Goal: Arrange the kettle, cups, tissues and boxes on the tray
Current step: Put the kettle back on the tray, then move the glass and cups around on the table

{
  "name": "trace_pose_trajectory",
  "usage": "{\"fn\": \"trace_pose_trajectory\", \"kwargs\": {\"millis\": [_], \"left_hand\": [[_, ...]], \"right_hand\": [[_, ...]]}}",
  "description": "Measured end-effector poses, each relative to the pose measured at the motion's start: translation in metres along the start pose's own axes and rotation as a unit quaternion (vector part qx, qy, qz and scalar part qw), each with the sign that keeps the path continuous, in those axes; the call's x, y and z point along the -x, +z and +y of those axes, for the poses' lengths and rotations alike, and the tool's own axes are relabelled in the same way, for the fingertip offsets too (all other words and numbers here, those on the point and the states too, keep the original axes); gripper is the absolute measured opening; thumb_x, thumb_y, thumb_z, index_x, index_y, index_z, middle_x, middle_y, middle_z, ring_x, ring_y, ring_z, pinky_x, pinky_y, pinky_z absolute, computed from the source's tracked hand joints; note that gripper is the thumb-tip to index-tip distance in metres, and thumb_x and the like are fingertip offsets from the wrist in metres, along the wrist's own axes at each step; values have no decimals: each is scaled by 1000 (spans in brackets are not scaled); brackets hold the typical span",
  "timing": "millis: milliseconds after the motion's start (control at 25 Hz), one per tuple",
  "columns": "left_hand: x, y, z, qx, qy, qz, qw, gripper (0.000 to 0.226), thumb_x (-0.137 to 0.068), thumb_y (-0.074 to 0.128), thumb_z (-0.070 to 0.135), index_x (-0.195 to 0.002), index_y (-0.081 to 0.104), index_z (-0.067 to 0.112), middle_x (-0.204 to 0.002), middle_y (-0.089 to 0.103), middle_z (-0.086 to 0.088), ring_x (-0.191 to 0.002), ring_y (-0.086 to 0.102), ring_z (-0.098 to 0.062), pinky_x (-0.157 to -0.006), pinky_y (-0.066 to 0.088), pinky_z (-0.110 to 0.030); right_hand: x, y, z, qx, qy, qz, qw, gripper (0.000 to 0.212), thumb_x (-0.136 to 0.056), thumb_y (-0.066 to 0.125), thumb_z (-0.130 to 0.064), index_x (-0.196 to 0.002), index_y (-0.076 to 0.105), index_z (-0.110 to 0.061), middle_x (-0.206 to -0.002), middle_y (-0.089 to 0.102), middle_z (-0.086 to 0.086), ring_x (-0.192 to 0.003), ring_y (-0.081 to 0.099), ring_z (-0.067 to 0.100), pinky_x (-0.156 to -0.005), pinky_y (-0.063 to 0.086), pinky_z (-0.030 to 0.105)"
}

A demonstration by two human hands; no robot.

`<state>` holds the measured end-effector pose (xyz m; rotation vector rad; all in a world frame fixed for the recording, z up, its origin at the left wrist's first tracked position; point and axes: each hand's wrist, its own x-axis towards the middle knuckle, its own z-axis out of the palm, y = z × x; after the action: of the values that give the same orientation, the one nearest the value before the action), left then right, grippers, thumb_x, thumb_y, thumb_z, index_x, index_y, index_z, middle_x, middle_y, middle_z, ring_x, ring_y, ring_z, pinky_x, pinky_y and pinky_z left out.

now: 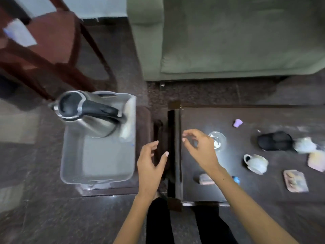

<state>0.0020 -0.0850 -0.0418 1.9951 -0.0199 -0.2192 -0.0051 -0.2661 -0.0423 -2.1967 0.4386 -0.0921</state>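
Both hands empty, the right hand hovers beside a fragile, likely slippery glass on the table, the left hand loose between it and the tray; grip low around its wall.

We see a dark table carrying, around a white cup lying on its side: a clear glass to its left, a small purple cup beyond it, a black cap to its upper right, and a patterned box nearer us. Left of the table, a low stand bears the grey tray.
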Motion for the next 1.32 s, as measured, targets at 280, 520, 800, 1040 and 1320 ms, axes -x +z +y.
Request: {"fn": "trace_pose_trajectory", "kwargs": {"millis": [280, 520, 800, 1040, 1320], "left_hand": [[31, 160, -19, -4, 2, -130, 992, 33, -83, 70, 17, -115, 60, 13, -112, 61, 3, -102, 58, -3, -87, 47, -22], [35, 203, -32, -33, -7, -126, 991, 32, -84, 68, 17, -114, 60, 14, -113, 62, 4, -103, 59, -5, -88, 47, -20], [27, 221, -28, -65, -19, -97, 993, 29, -84, 68, 13, -112, 61, 13, -110, 65, 0, -99, 60, -10, -86, 47, -22], [40, 242, -3, -49, -37, -89, 994, 25, -86, 66, 13, -110, 61, 15, -110, 65, 0, -99, 61, -9, -84, 46, -18], [73, 320, 48, -31, -17, -151, 988, 24, -86, 65, 10, -109, 62, 14, -112, 65, 0, -101, 62, -8, -86, 49, -21]], "right_hand": [[26, -58, 142, 135, 97, 0, 986, 60, -68, 77, -20, -121, 52, -6, -121, 56, 11, -111, 52, 31, -92, 44, 39], [1, -43, 177, 161, 82, -105, 978, 112, -60, 86, -28, -148, 17, -22, -152, 23, 11, -138, 25, 29, -105, 37, 43], [-19, -45, 183, 192, 85, -131, 969, 77, -64, 78, -27, -133, 42, -30, -128, 42, 9, -111, 49, 34, -82, 50, 41], [13, -107, 203, 140, 107, -88, 980, 85, -49, 78, -34, -128, 46, -33, -121, 47, 3, -99, 58, 29, -76, 53, 37], [65, -218, 231, 164, 131, -33, 977, 83, -51, 77, -37, -128, 48, -36, -125, 48, -3, -101, 59, 22, -76, 51, 32]]}}
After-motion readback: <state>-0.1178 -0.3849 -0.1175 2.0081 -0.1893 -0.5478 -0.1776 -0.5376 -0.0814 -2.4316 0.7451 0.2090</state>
